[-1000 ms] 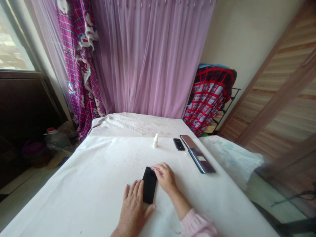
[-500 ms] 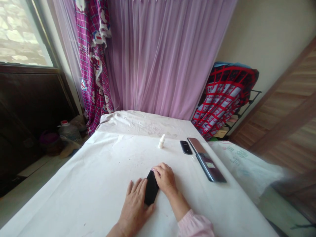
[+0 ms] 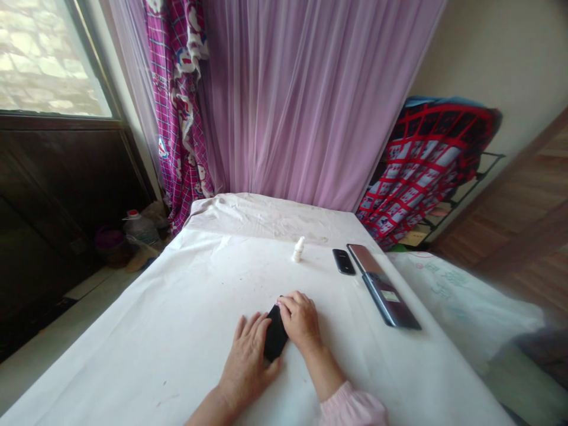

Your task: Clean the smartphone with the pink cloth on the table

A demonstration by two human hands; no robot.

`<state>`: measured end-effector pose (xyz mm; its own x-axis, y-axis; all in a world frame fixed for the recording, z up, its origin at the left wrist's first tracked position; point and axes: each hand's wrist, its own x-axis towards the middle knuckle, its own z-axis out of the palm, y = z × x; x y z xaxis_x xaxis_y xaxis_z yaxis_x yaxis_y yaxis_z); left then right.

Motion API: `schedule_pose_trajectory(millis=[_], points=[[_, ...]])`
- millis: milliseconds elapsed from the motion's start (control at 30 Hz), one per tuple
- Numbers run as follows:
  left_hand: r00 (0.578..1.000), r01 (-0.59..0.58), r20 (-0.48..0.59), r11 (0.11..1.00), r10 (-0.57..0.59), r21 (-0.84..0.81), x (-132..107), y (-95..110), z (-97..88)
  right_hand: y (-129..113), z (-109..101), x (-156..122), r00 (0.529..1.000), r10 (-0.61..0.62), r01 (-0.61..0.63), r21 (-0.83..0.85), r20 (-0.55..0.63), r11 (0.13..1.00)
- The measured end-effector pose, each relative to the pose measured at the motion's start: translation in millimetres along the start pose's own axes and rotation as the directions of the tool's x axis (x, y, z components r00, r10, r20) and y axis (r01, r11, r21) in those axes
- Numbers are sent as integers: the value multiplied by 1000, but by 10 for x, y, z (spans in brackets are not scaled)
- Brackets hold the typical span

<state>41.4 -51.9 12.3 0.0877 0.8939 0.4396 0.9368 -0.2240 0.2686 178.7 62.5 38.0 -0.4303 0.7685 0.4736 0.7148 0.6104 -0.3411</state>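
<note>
A black phone [image 3: 276,336] lies flat, dark face up, on the white-covered table between my hands. My left hand [image 3: 249,361] holds it along the left side, fingers at its upper left edge and thumb at the lower end. Bent fingers of my right hand [image 3: 300,319] pinch a small pinkish-white cloth [image 3: 279,302] against the phone's far end. Most of that cloth is hidden under the fingers. Beyond the hands, a small white dropper bottle [image 3: 299,249] stands upright.
At the right lie a small dark phone [image 3: 344,261], a rose-brown phone [image 3: 362,258] and a blue-grey phone [image 3: 390,300] with a pale label. The white table cover [image 3: 186,331] reaches the purple curtain [image 3: 288,118]. A plastic bag [image 3: 461,290] is beside the table's right edge.
The view has swung slightly left, so everything on the table sits farther right in the picture. Both hands keep almost the same hold on the phone and cloth.
</note>
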Motion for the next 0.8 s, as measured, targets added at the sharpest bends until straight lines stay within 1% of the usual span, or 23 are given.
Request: schedule_pose_trajectory(millis=[200,367,600,800], points=[[998,40,58,999,-38,-36,19,29,-38,36,45,31,998,24,-26,-46,-51,999],[996,61,66,997,-58,-51,27,42,-47,3,45,1,999,2,-4,-36,-53,999],[997,48,62,997,-44,-56,21,31,-46,-50,19,-89,999,-33,33,20,-11,999],[998,-2,61,999,5,-53,-4,-38,-24,-73,-9,-103,999,-43,43,34,0,999]])
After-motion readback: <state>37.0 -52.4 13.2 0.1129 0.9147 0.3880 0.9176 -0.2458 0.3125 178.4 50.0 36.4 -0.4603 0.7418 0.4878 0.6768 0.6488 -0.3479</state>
